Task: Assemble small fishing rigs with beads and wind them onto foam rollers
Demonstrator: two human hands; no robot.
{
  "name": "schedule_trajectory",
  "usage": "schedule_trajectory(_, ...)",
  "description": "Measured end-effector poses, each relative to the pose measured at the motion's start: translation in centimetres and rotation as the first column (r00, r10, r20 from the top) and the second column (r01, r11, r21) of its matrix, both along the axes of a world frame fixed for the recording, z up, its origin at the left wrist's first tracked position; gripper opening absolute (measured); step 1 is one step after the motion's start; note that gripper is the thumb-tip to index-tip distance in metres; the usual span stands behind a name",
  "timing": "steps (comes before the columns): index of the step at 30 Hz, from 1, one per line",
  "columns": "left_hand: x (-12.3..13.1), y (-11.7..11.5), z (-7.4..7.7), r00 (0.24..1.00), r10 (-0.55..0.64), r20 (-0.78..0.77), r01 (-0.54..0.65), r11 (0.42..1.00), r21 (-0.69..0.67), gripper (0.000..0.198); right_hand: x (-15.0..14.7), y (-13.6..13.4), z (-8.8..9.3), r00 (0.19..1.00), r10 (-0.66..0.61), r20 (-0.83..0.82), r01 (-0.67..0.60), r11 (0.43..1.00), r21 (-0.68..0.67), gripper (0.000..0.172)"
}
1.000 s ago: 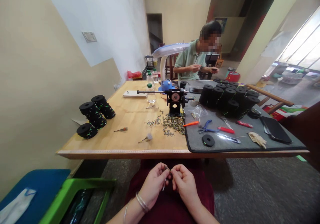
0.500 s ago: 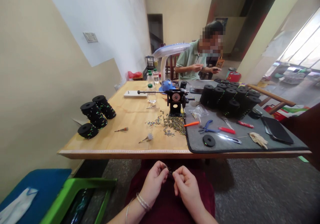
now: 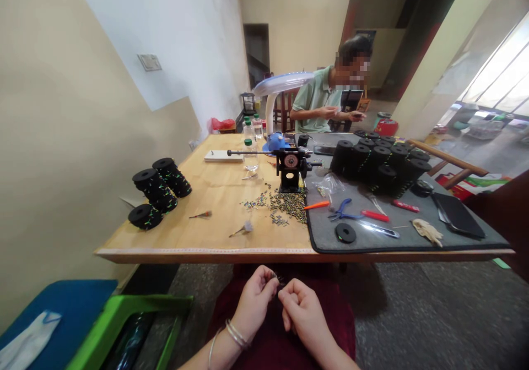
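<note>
My left hand [image 3: 259, 292] is closed in a pinch over my lap, just in front of the table edge. Something small, dark and thin pokes out at its fingertips, too small to name. My right hand [image 3: 301, 304] is also pinched, its fingertips close beside the left ones; what it holds, if anything, is hidden. Beyond the hands, a heap of small striped pieces [image 3: 289, 205] lies on the wooden table [image 3: 165, 238]. Two small bundles of thin strands, one orange-tipped [image 3: 201, 215] and one pale-tipped [image 3: 242, 228], lie nearer the left.
A black hand-cranked winder [image 3: 290, 166] stands behind the heap, near a desk lamp [image 3: 268, 105]. Black foam spools [image 3: 151, 185] stand at left, more [image 3: 380, 161] at right. Blue pliers [image 3: 345, 209] lie on the grey mat [image 3: 330, 240]. A co-worker [image 3: 316, 100] sits across.
My right hand has shifted slightly left and down, bringing its fingertips closer to my left hand. The left hand stays almost in place.
</note>
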State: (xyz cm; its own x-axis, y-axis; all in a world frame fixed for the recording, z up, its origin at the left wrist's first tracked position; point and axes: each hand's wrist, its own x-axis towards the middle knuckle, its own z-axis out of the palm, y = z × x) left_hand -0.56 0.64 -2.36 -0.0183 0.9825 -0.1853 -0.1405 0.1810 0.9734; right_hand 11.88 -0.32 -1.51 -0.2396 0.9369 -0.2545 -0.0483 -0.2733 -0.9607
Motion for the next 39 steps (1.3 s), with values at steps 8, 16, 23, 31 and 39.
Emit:
schedule_trajectory(8, -0.1, 0.1, 0.1, 0.999, -0.006, -0.032, 0.007, 1.000, 0.019, 0.014, 0.0, 0.1, 0.0, 1.000, 0.013, 0.001, -0.013, 1.000, -0.020, 0.036)
schedule_trajectory(16, -0.1, -0.1, 0.4, 0.997, -0.025, -0.076, 0.027, 0.999, 0.022, 0.014, 0.1, 0.5, -0.7, 1.000, -0.012, 0.004, 0.012, 1.000, 0.017, 0.034)
schedule_trajectory(23, -0.2, -0.2, 0.6, 0.996, -0.016, -0.090, 0.018, 1.000, 0.022, 0.013, 0.3, 0.4, -0.9, 0.999, 0.008, 0.048, -0.011, 0.998, 0.062, 0.030)
schedule_trajectory(31, -0.3, -0.1, 0.4, 0.998, -0.002, -0.070, 0.005, 0.999, 0.035, 0.014, 0.1, 0.1, -0.4, 0.997, 0.029, 0.065, -0.032, 0.998, 0.050, 0.027)
schedule_trajectory(39, -0.2, -0.2, 0.3, 0.997, -0.003, -0.072, 0.006, 0.999, 0.044, 0.015, 0.0, 0.2, -0.1, 0.996, 0.030, 0.082, -0.034, 0.998, 0.044, 0.031)
